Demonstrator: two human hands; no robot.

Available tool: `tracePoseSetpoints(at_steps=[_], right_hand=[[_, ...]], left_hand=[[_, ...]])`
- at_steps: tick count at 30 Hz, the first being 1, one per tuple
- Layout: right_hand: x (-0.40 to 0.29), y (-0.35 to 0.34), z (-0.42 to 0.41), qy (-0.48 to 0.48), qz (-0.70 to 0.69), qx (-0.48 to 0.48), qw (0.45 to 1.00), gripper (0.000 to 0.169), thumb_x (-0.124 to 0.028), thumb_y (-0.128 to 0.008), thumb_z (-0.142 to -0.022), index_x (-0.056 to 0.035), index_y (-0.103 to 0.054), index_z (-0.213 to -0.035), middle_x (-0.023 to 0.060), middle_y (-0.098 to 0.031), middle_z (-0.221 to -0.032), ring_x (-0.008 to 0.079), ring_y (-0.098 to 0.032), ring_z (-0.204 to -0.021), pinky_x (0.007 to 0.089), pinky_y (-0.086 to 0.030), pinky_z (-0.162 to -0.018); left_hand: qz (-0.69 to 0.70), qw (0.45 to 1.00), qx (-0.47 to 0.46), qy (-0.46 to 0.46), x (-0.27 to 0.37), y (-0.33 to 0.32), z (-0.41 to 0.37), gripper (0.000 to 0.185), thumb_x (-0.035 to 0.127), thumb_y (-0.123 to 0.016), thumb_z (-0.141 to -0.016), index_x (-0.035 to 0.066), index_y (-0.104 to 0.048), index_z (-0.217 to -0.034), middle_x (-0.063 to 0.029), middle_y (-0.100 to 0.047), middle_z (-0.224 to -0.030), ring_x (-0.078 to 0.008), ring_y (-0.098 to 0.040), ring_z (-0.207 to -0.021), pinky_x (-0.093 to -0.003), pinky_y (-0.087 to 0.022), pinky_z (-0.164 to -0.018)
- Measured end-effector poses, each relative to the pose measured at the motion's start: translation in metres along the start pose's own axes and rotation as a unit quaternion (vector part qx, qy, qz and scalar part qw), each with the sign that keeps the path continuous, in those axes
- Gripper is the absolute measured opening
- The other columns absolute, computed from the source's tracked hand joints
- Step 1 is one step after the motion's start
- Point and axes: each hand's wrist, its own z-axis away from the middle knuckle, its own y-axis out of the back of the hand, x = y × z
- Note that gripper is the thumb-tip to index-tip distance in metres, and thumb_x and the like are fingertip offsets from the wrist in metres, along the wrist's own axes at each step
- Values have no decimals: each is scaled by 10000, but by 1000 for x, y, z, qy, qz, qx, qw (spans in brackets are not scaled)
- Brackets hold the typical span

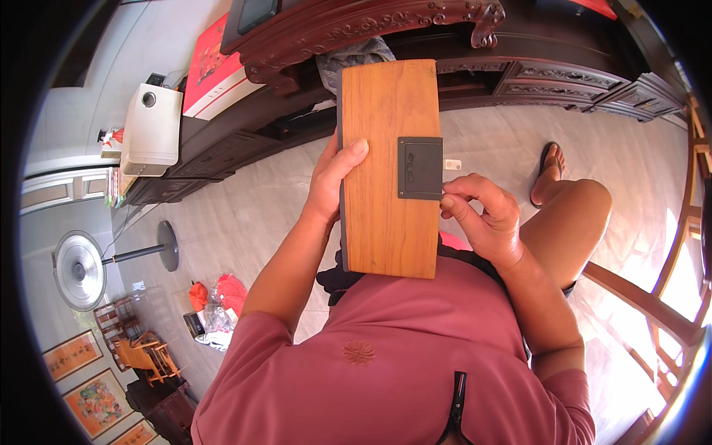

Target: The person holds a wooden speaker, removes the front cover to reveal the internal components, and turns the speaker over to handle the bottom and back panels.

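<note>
A long wood-grain box, possibly a speaker, stands lengthwise before my torso, with a dark strip along its left edge. Set into its right side is a black control panel with small buttons and screws at its corners. My left hand grips the box's left edge, thumb on the wooden face. At the panel's lower right corner, my right hand has thumb and forefinger pinched together; whether something small is between them cannot be told. A small white piece with a round mark juts out beside the panel's right edge.
Carved dark wood cabinets run along the far side. A white box-shaped appliance and a red and white box sit at the left. A standing fan and plastic-wrapped items are on the floor; a wooden frame is at right.
</note>
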Motion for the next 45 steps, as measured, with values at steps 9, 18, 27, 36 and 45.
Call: tracePoseSetpoints(at_steps=[9,18,27,36,45], right_hand=[[-2,1,12,-50,62,46,996,185,69,-735,-973,3,-689,-1139,114,-749,-939,187,-749,-773,295,-609,-693],[2,6,16,-58,56,53,995,195,59,-731,-980,1,-685,-1160,109,-750,-973,183,-767,-863,299,-627,-772],[-1,6,16,-84,51,61,993,208,41,-743,-978,-2,-684,-1173,129,-774,-1004,199,-790,-905,309,-634,-799],[1,5,17,-91,53,66,992,220,17,-774,-965,-12,-694,-1167,117,-777,-1007,196,-780,-917,309,-631,-817],[3,5,16,-80,53,68,993,228,21,-773,-963,-15,-688,-1172,116,-776,-1001,199,-785,-919,311,-631,-816]], left_hand=[[-54,998,37,-19,2,-17,2,915,318,-729,-991,9,-244,-1704,-161,-470,-1612,-243,-506,-1440,-366,-396,-1188],[-78,996,35,-19,0,-21,-3,1011,362,-758,-981,3,-173,-1723,-185,-460,-1621,-249,-489,-1464,-368,-384,-1204],[-69,997,27,-15,1,-23,-3,1002,365,-758,-984,9,-182,-1722,-191,-465,-1611,-262,-504,-1444,-374,-409,-1184],[-65,997,26,-15,2,-23,-2,955,349,-749,-988,15,-220,-1710,-181,-487,-1587,-256,-522,-1421,-376,-429,-1166],[-66,998,23,-12,3,-23,-3,923,337,-732,-1001,9,-234,-1704,-179,-493,-1585,-245,-530,-1412,-370,-433,-1161]])
